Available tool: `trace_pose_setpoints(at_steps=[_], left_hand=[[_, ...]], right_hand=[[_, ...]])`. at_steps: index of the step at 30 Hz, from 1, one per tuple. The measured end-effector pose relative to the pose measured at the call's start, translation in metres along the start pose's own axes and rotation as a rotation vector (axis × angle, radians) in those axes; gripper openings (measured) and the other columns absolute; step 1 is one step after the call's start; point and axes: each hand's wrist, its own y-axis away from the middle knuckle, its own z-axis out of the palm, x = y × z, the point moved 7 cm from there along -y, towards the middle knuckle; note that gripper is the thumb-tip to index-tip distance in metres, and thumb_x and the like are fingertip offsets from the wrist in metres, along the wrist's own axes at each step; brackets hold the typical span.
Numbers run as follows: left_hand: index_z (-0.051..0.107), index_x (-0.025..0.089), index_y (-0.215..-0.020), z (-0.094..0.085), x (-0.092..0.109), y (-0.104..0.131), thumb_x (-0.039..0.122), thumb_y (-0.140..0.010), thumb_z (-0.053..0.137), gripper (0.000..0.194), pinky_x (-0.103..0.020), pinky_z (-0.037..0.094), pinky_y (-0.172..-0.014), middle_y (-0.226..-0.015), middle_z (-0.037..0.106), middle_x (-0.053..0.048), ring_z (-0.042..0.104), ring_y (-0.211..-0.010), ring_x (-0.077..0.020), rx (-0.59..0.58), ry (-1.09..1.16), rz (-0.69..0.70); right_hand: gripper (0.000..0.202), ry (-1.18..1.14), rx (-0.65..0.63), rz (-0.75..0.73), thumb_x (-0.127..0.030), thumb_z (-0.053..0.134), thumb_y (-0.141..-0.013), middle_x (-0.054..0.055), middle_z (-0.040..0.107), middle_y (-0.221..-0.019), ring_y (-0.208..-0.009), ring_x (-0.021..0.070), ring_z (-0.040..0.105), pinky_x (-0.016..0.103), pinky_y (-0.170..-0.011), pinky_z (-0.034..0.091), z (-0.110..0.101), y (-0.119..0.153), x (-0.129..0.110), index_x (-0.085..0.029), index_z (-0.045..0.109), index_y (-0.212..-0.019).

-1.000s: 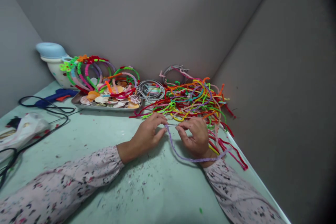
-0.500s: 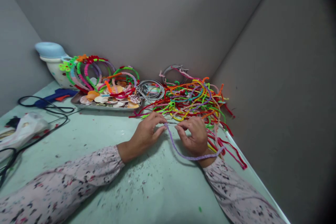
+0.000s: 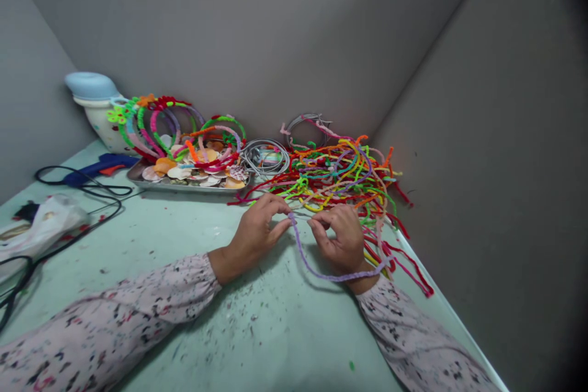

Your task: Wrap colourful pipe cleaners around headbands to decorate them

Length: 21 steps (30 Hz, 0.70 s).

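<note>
My left hand [image 3: 263, 226] pinches the upper end of a purple pipe cleaner [image 3: 316, 276] between thumb and fingertips. From there the pipe cleaner hangs in a curve and crosses over my right wrist. Facing it, my right hand [image 3: 340, 237] is closed in a pinch on a thin grey wire [image 3: 302, 215] that spans the gap between both hands. Where the wire runs inside the fingers is hidden. Just behind the hands lies a tangled heap of coloured pipe cleaners [image 3: 340, 174].
Left of the heap are coiled grey wire [image 3: 264, 158] and a metal tray [image 3: 184, 188] of shells with fuzzy coloured rings. Further left are a blue glue gun [image 3: 92, 171], a black cord [image 3: 103, 220], a plastic bag [image 3: 50, 220] and a blue-lidded container [image 3: 94, 107].
Both hands keep the same pinches on the pipe cleaner and wire. The whole scene sits slightly further right in view; nothing else has visibly moved.
</note>
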Motion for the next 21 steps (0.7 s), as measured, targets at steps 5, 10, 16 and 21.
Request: trace_pose_setpoints(at_steps=[5,10,16,21], left_hand=[[0.06,0.018,-0.09,-0.0002,-0.0005,0.0006,0.018,-0.082,0.062,0.008,-0.034,0.046,-0.083,-0.096,0.058,-0.006,0.055,-0.095,-0.0185,0.006,0.009,0.003],[0.06,0.019,-0.09,-0.0008,0.0002,0.0007,0.018,-0.083,0.06,0.008,-0.034,0.046,-0.083,-0.096,0.058,-0.006,0.055,-0.094,-0.0182,0.007,0.022,0.002],[0.06,0.018,-0.089,-0.0016,0.0028,0.0,0.016,-0.083,0.06,0.007,-0.032,0.046,-0.083,-0.096,0.058,-0.006,0.055,-0.093,-0.0174,0.006,0.043,0.011],[0.06,0.019,-0.089,-0.0026,0.0046,0.0,0.015,-0.083,0.059,0.007,-0.034,0.045,-0.084,-0.095,0.057,-0.006,0.055,-0.095,-0.018,0.001,0.067,0.007]], right_hand=[[0.006,-0.001,-0.006,0.008,-0.018,0.063,-0.081,0.001,0.058,-0.067,-0.069,0.0174,0.049,0.036,-0.07,0.038,-0.0004,-0.0009,0.0002,-0.02,0.057,-0.081],[0.005,0.008,-0.011,0.008,-0.019,0.062,-0.081,0.001,0.057,-0.066,-0.069,0.0176,0.049,0.036,-0.07,0.037,-0.0004,-0.0013,-0.0008,-0.02,0.057,-0.082],[0.004,-0.001,-0.021,0.003,-0.019,0.061,-0.082,0.001,0.057,-0.066,-0.069,0.0172,0.048,0.036,-0.071,0.037,-0.0002,-0.0008,-0.0013,-0.019,0.058,-0.081],[0.004,0.005,-0.028,0.002,-0.019,0.06,-0.082,0.001,0.056,-0.065,-0.069,0.0172,0.048,0.035,-0.071,0.036,-0.0004,-0.0012,-0.0015,-0.019,0.058,-0.079]])
